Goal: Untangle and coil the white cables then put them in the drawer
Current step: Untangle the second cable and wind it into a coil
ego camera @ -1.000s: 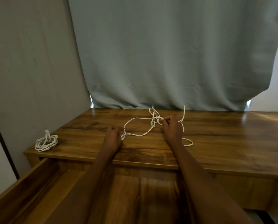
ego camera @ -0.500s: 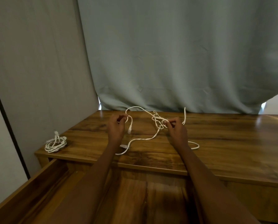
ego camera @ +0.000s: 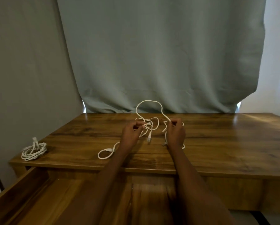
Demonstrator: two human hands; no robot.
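A tangled white cable (ego camera: 149,109) arches above the wooden table (ego camera: 217,143) between both hands. My left hand (ego camera: 130,135) pinches it near a knot of loops, with a plug end hanging just to its right. My right hand (ego camera: 175,133) pinches the cable's other side, strands dangling down beside it. One end of the cable lies in a loop on the table at the left of my left forearm. A second white cable (ego camera: 34,151), coiled, rests on the table's left front corner. The open drawer (ego camera: 30,197) lies below the table's front edge.
A grey-green curtain (ego camera: 160,54) hangs behind the table. A grey wall (ego camera: 25,70) stands at the left, close to the table's left edge and the drawer's left wall.
Both hands lifted the cable higher and moved apart; the loop now arches above the table. The left hand took hold nearer the knot. The camera shifted.
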